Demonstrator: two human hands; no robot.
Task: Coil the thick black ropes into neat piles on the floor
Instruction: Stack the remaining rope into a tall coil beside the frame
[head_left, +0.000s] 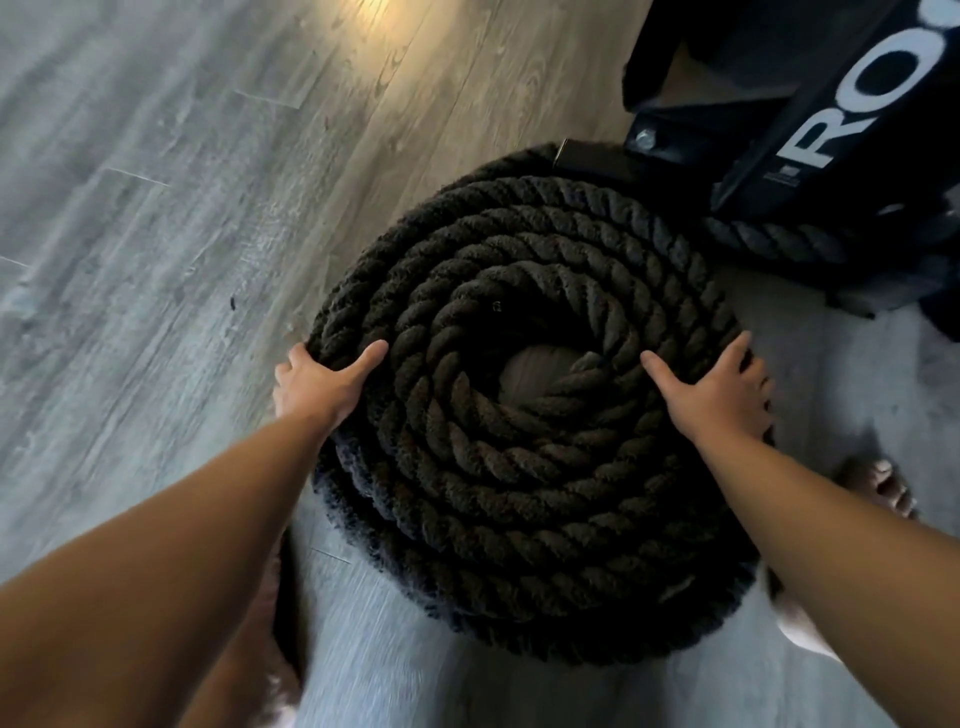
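Observation:
A thick black twisted rope (524, 322) lies wound in a round, stacked coil on the grey wood floor (156, 218), with a small gap of floor showing at its centre. My left hand (322, 382) grips the coil's left outer edge, thumb on top and fingers wrapped around the side. My right hand (719, 387) rests spread on the coil's right edge, fingers curling over the outside. A further stretch of the rope (769, 241) runs off to the right under a black frame.
A black metal equipment frame (810, 104) with white lettering stands at the upper right, touching the coil's far side. My bare right foot (883, 486) is on the floor beside the coil's right edge. Open floor spreads to the left and far side.

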